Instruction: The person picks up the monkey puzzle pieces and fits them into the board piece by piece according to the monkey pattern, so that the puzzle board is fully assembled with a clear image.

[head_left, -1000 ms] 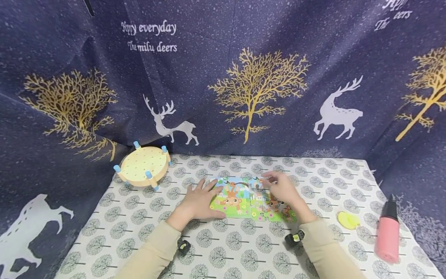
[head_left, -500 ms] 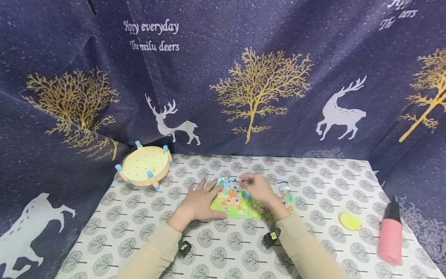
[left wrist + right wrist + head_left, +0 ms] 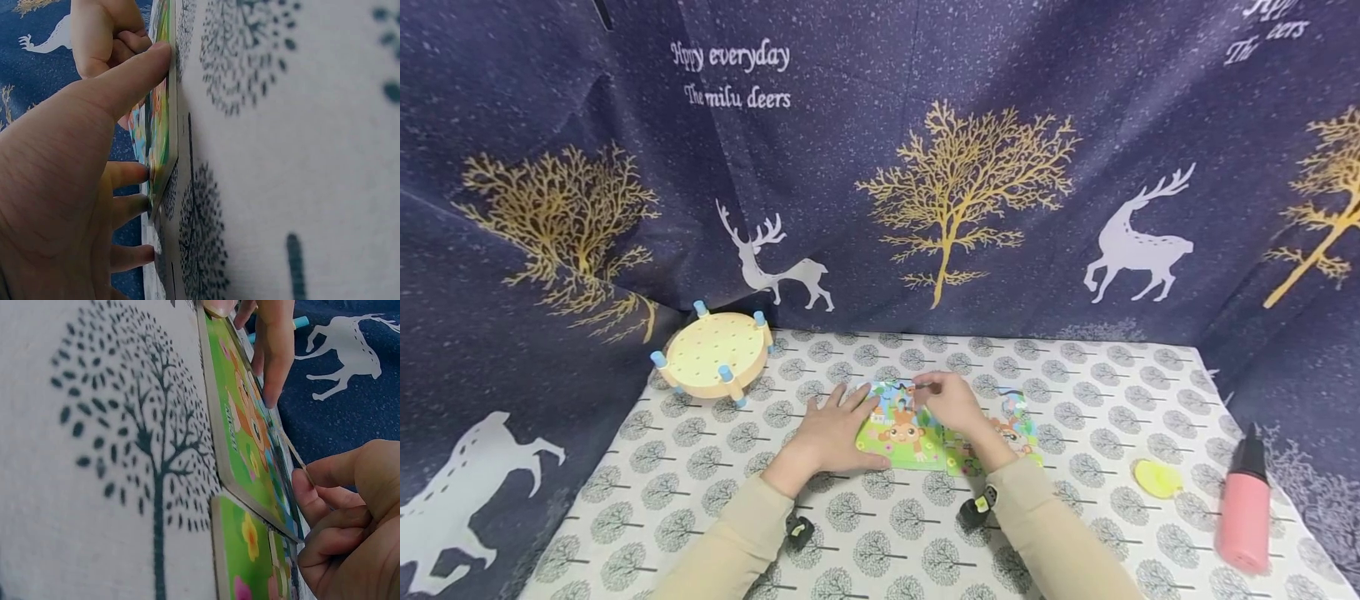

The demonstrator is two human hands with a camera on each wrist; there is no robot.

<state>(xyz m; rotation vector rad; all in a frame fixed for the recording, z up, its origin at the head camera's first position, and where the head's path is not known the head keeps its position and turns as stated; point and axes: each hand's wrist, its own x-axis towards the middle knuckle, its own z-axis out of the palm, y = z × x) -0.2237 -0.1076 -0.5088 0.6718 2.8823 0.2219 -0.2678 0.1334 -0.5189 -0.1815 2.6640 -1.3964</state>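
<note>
At the middle of the cloth-covered table point(image 3: 865, 533), the monkey puzzle board point(image 3: 904, 435) is lying flat, its green edge facing the person. Over its left side the left hand point(image 3: 831, 429) is spreading its fingers wide and fairly straight; its thumb is resting on the near left part of the board, and in the left wrist view fingertips are touching the far side too. That hand is gripping nothing else.

Above the board's far right part, the right hand point(image 3: 953, 404) is bringing thumb and forefinger together, pinching a thin puzzle piece point(image 3: 295, 453) seen edge-on in the right wrist view; the other fingers are curling in below. Whether the piece is touching the board I cannot tell.

Just to the right of the monkey board, a second puzzle board point(image 3: 1018, 427) is lying, partly hidden by the right forearm. Well to the left of the monkey board and farther back, a round cream pegboard point(image 3: 715, 346) with blue-tipped posts is standing. Well to its right, a yellow object point(image 3: 1157, 477) is lying, and beyond that a pink bottle point(image 3: 1245, 517) with a black nozzle is resting. Behind it all, a dark blue curtain point(image 3: 842, 242) is hanging.
</note>
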